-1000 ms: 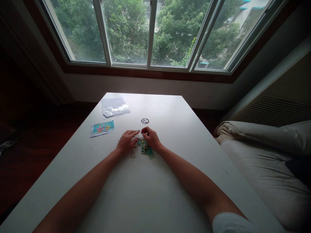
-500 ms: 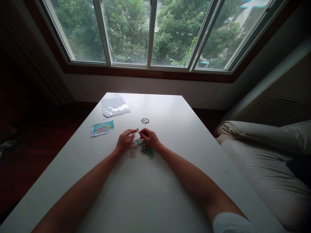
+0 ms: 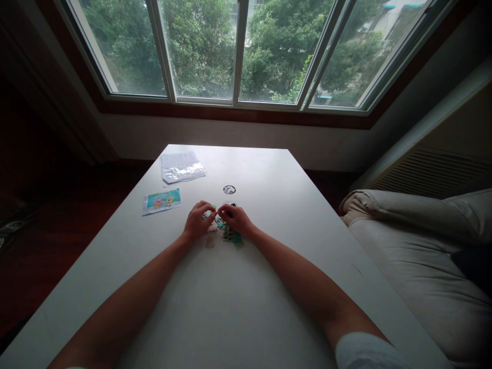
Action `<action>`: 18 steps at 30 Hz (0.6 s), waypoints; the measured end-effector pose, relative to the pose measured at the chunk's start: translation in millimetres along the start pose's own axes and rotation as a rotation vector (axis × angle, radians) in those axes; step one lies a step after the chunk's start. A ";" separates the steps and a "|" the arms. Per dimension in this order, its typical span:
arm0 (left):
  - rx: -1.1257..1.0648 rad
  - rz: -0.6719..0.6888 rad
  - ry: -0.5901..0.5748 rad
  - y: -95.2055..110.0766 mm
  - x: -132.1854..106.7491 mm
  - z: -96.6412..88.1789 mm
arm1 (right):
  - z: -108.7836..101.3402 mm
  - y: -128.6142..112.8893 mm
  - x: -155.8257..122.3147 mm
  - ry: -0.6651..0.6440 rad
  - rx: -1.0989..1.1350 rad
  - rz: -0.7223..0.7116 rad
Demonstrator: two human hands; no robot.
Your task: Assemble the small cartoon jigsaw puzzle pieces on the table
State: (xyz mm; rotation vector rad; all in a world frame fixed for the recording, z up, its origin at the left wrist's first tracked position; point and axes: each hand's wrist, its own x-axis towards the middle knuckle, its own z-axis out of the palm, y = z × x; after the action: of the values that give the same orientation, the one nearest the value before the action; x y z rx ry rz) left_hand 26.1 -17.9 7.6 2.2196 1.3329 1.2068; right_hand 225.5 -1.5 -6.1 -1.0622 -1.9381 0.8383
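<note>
My left hand [image 3: 197, 220] is curled, thumb and fingers pinched at the tip, over the left side of a small heap of jigsaw pieces. Opposite it, my right hand [image 3: 237, 220] pinches too, and the fingertips of both hands nearly meet around a small jigsaw piece, mostly hidden by the fingers. Below the hands lie loose jigsaw pieces [image 3: 212, 227], some pale side up. A green joined or overlapping cluster of pieces [image 3: 232, 237] sits under my right hand. Closer to me is one pale group of pieces [image 3: 209, 242].
A cartoon picture card [image 3: 163, 201] lies on the white table [image 3: 230, 302], left of my hands. Behind it is a clear plastic bag with paper [image 3: 182, 168]. A round dark-rimmed item [image 3: 229, 189] lies beyond my hands. A beige sofa [image 3: 415, 256] stands at the right.
The jigsaw piece seen between my fingertips has been lowered slightly and is now mostly covered. My fingertips have drawn closer together. The table items have not moved.
</note>
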 end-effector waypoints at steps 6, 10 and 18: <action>-0.038 -0.014 0.005 -1.3 0.6 0.0 | -1.1 -3.1 0.6 -0.018 -0.001 -0.038; -0.050 -0.022 0.013 -1.1 0.2 -0.1 | -0.8 -3.0 1.8 -0.023 0.032 -0.013; 0.056 -0.056 0.048 -2.9 1.2 -1.8 | -0.4 -1.1 1.2 0.001 0.083 0.024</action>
State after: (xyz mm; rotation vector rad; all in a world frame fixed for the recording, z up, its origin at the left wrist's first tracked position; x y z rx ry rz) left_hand 23.2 -15.7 7.6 2.1887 1.4542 1.2242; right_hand 224.9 -0.9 -4.6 -1.0385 -1.8768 0.9234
